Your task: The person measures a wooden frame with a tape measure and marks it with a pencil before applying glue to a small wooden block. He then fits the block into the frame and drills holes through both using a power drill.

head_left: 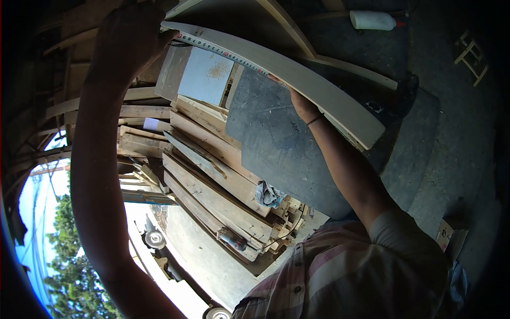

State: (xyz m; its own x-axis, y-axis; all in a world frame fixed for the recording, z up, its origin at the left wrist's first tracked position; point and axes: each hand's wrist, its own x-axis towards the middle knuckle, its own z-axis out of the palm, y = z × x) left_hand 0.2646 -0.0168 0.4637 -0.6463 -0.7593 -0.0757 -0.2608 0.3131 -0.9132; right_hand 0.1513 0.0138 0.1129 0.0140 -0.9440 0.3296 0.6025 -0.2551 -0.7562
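Observation:
A long pale wooden board (297,69) runs from the upper left toward the right. Along its near edge lies an extended tape measure (226,53) with printed numbers. At the board's upper left end is my left hand (133,37), dark in shadow, its fingers closed at the tape's end; what exactly they grip is hard to make out. Farther along, my right hand (303,106) reaches under the board's near edge, its fingertips at the tape and partly hidden by the board.
Stacked planks (212,196) lie at the lower centre, with a crumpled cloth (269,194) and a power tool (231,239). A white bottle (372,21) is at the top right. Curved wooden strips (350,68) lie behind the board. A vehicle (175,271) stands outside.

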